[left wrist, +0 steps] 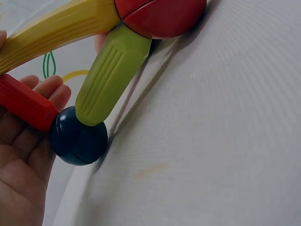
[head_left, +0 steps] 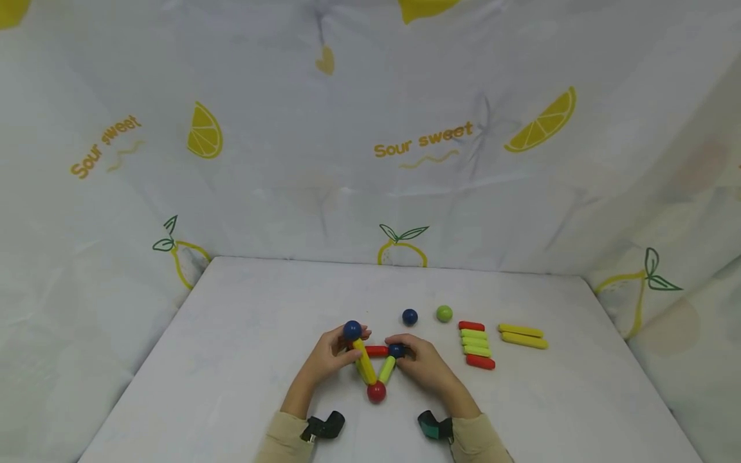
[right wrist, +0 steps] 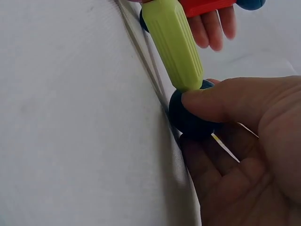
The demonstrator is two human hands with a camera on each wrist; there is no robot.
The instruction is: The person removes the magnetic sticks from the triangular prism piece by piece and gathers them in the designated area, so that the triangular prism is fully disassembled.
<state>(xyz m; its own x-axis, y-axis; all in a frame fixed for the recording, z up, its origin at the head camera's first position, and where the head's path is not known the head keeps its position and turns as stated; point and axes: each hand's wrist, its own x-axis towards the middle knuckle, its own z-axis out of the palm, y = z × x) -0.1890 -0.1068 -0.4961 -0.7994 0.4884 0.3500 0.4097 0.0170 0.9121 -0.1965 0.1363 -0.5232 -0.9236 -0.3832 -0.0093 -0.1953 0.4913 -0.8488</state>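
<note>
A frame of toy building rods and balls stands between the hands in the head view. Its yellow rod [head_left: 364,361] slants from a red ball [head_left: 376,391] up to a raised blue ball [head_left: 352,330]. Green rods [left wrist: 113,75] and red rods [left wrist: 29,103] join the other balls. My left hand [head_left: 329,354] holds the frame's left side, its thumb on the yellow rod and its fingers behind a red rod. With thumb and fingers, my right hand [head_left: 425,363] pinches the lower blue ball [right wrist: 190,115], where a green rod [right wrist: 173,44] ends. The frame's far-left corner is partly hidden.
Beyond the hands lie a loose blue ball [head_left: 410,317] and a green ball [head_left: 444,314]. To the right, short red and green rods [head_left: 476,343] lie in a column, beside two yellow rods [head_left: 523,341]. A printed cloth hangs behind the white table [head_left: 260,289].
</note>
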